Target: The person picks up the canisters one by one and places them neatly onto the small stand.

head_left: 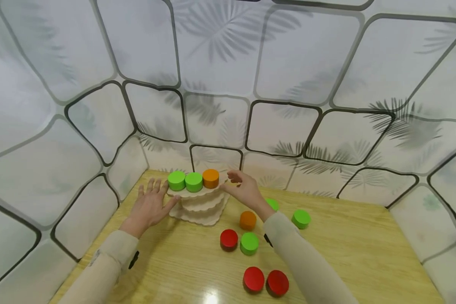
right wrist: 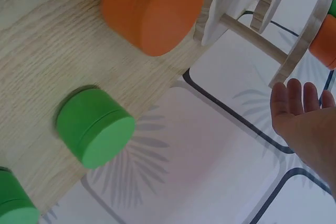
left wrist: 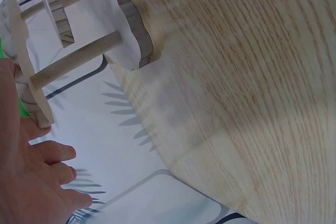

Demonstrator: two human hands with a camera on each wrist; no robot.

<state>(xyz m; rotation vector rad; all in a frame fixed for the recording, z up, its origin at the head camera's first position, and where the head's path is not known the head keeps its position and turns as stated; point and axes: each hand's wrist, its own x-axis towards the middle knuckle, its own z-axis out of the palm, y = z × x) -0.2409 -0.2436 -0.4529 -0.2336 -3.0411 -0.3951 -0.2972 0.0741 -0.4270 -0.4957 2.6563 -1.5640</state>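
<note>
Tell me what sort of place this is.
Probably a small staged tabletop booth: a wooden table enclosed by leaf-printed fabric walls, with a tiered wooden stand and coloured discs like a toy.

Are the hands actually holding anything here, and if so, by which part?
Nothing is gripped. The left hand lies open, its thumb touching the edge of the wooden tiered stand. The right hand hovers open beside the stand's top shelf, holding nothing.

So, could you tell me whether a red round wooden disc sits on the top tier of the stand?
No, the top tier holds two green discs and one orange disc.
</note>
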